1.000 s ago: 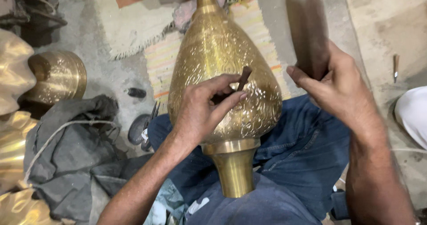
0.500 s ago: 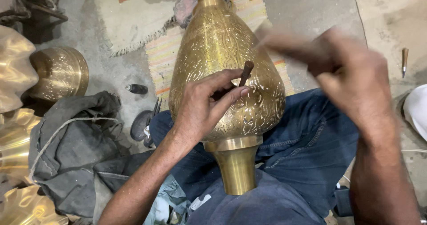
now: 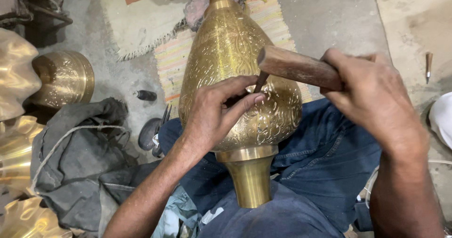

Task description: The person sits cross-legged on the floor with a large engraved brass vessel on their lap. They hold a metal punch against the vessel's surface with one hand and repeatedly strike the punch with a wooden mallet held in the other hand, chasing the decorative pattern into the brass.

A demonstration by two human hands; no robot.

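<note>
Across the middle of the frame lies a large engraved brass vessel (image 3: 235,83), its neck pointing to the top edge and its plain foot resting on the person's lap in blue jeans (image 3: 325,158). The left hand (image 3: 214,113) is closed around a slim dark chisel (image 3: 260,81), pinching it with the tip set against the patterned belly of the vessel. The right hand (image 3: 372,101), at centre right, is clenched on a wooden mallet (image 3: 296,66) whose end sits right at the chisel's top.

What could go wrong: the curved, polished surface may let the chisel tip skid, scoring a stray line through the pattern. A glancing blow could miss the narrow chisel head and land on the fingers (image 3: 245,101) just under it. The vessel, only cradled on the thighs, might roll under the strike.

Compared with a second ago, the mallet has swung from upright at upper right down to the chisel; the left hand and vessel have barely moved. A brass bowl (image 3: 63,78) and grey cloth (image 3: 80,158) lie at left.
</note>
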